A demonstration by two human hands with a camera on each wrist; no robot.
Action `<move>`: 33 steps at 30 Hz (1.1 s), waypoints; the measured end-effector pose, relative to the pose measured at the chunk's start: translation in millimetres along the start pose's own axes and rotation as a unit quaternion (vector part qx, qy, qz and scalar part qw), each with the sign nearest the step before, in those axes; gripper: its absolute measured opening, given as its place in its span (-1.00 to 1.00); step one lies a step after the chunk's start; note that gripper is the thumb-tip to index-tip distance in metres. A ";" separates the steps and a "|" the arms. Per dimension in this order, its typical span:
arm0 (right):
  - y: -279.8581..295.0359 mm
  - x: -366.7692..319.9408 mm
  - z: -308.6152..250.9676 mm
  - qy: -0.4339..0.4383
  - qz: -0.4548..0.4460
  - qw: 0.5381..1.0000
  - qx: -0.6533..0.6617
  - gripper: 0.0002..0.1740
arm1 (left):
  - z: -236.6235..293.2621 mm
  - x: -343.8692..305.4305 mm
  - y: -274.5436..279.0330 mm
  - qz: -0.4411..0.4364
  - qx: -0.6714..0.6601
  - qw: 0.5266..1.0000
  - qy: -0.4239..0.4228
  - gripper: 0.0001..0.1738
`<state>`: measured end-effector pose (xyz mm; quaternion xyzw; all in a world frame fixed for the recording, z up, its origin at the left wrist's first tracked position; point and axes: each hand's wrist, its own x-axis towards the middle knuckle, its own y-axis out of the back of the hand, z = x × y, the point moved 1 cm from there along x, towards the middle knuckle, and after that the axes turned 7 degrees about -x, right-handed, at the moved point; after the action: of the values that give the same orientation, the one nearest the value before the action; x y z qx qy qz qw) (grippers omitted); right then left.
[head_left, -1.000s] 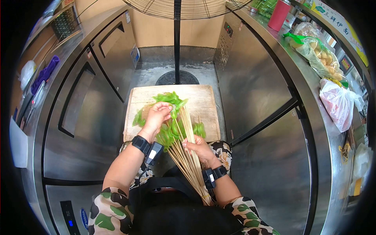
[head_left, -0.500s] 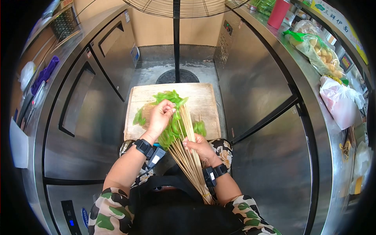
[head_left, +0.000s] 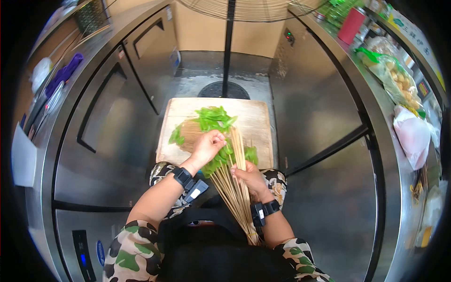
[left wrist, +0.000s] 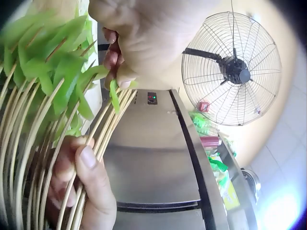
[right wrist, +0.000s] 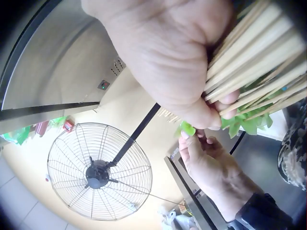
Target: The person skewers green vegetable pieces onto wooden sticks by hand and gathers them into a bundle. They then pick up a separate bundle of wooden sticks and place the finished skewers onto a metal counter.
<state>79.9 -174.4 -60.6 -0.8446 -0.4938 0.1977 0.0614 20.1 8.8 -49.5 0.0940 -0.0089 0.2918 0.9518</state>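
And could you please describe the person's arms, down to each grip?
Camouflage sleeves in green, black and beige end near the elbows. Both wrists wear black straps with boxy devices bearing a pale patch. Left grip and right grip are ungloved.

Pale wooden board [head_left: 256, 123], green slices [head_left: 213, 117] lying on it

Right hand [right wrist: 163, 57] nearest the camera, thumb and fingers gripping a bundle of thin sticks [right wrist: 268, 52], green leafy pieces [right wrist: 249, 122] just beside them. Left hand [right wrist: 211, 172], farther off, pinches a green piece [right wrist: 187, 128], black strap [right wrist: 261, 213] on its wrist. Far side: wire fan [right wrist: 98, 175], plus steel cabinet [right wrist: 53, 52] with small control panel [right wrist: 103, 85].
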 end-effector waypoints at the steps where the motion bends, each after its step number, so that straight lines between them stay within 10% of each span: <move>1: 0.9 -0.2 -0.2 0.000 0.008 1.000 -0.009 -0.90 | 0.9 -0.1 4.3 -0.011 -0.004 1.000 0.009 -0.91; 7: 2.4 1.9 4.3 -0.001 0.028 1.000 0.005 -0.91 | -63.0 24.0 99.2 0.189 0.195 0.960 0.064 -0.82; 24: -1.2 3.5 -3.3 -0.037 0.018 0.999 0.022 -0.93 | -70.4 26.9 135.3 0.168 0.407 0.871 0.217 -0.72; 33: 0.0 4.6 -1.1 -0.027 0.021 0.999 0.015 -0.90 | -105.8 20.7 161.0 0.209 -0.065 0.934 0.282 -0.89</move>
<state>82.4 -170.4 -60.9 -0.8479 -0.4744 0.2295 0.0568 -56.4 170.4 -124.0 -0.0578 0.2218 0.4972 0.8368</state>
